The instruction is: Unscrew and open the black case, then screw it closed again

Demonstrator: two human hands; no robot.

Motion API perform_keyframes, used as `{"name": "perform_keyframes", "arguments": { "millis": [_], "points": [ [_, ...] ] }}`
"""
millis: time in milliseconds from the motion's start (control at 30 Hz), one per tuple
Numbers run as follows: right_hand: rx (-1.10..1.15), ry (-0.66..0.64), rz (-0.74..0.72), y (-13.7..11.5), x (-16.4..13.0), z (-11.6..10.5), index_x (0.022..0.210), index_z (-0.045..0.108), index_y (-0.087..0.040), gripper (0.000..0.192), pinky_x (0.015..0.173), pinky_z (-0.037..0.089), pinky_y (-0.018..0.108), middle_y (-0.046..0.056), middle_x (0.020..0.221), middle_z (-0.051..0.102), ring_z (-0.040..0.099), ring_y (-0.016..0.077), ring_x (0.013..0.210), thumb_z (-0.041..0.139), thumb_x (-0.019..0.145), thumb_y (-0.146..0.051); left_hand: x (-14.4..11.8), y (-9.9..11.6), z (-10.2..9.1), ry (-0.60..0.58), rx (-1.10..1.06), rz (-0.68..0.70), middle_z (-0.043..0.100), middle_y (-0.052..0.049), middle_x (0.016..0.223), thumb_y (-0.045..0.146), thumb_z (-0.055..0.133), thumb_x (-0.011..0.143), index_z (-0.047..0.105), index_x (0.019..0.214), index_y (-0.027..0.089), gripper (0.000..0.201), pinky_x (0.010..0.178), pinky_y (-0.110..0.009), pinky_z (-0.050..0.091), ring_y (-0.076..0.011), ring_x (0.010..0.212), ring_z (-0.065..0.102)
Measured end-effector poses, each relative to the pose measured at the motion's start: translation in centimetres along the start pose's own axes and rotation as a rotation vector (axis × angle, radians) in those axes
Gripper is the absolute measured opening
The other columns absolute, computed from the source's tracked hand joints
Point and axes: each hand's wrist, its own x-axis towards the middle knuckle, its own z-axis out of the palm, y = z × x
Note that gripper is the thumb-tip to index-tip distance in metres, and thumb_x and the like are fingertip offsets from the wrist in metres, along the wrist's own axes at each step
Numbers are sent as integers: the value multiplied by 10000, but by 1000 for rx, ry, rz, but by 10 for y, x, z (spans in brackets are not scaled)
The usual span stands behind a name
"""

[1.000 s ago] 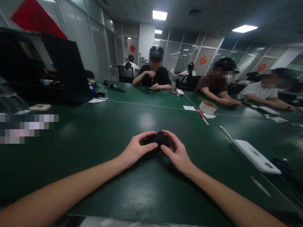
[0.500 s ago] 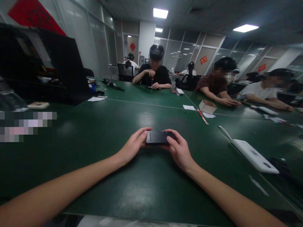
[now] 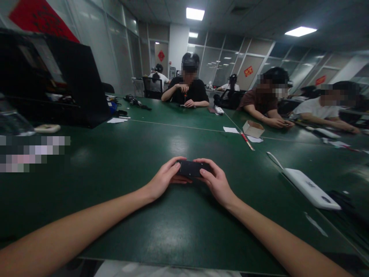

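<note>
- While your forearms stretch over the green table (image 3: 121, 169), your left hand (image 3: 164, 179) and right hand (image 3: 216, 184) pinch the ends of a small black device (image 3: 191, 168), held just above the tabletop.
- To your right lies a white slab (image 3: 309, 189).
- Farther off sit a cardboard box (image 3: 253, 129), a black case (image 3: 52, 82) at left, and seated co-workers.

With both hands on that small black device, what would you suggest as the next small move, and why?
Probably tilt the black device towards the camera: the left hand and right hand pinch its ends low over the green table, and its face shows only at a slant.
</note>
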Motion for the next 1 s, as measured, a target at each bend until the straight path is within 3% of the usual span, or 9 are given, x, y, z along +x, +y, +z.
{"name": "perform_keyframes", "arguments": {
  "millis": [133,300,433,667,867,1000],
  "points": [
    [-26,-8,49,-2,2,1,1143,650,-244,345,952,529,435,65,1188,641,602,276,1131,656,873,-458,-1,3,0,41,75,86,683,-96,1072,479,585,900,562,1215,200,421,839,-411,547,-266,885,710],
    [12,-10,157,-6,3,4,1145,653,-228,443,850,583,454,68,1099,675,663,279,1002,736,794,-484,-4,2,0,100,180,177,657,-75,1091,455,542,930,593,1201,208,371,878,-372,527,-260,996,649],
    [35,16,160,-10,1,6,1124,671,-222,452,851,583,455,71,1103,687,659,292,1033,760,764,-481,-4,1,1,122,218,190,658,-68,1082,477,522,933,600,1213,218,390,877,-345,502,-248,981,633],
    [-97,11,69,-15,-4,10,1128,677,-224,422,968,509,419,58,1127,704,650,263,1069,762,768,-427,-2,6,3,160,502,270,661,-42,1005,367,786,734,593,1106,213,446,826,-316,487,-235,932,625],
    [-63,11,124,-16,-5,10,1152,681,-210,453,919,535,416,72,1159,702,657,273,1069,761,762,-426,-2,6,2,159,537,237,684,-48,968,385,772,745,598,1086,198,425,774,-317,505,-228,878,646],
    [-99,4,166,-19,-3,7,1221,658,-205,518,758,575,362,85,1214,683,670,262,1011,754,770,-441,-2,9,3,167,566,250,691,-59,981,386,774,745,615,1090,196,425,778,-326,513,-237,886,657]
  ]
}}
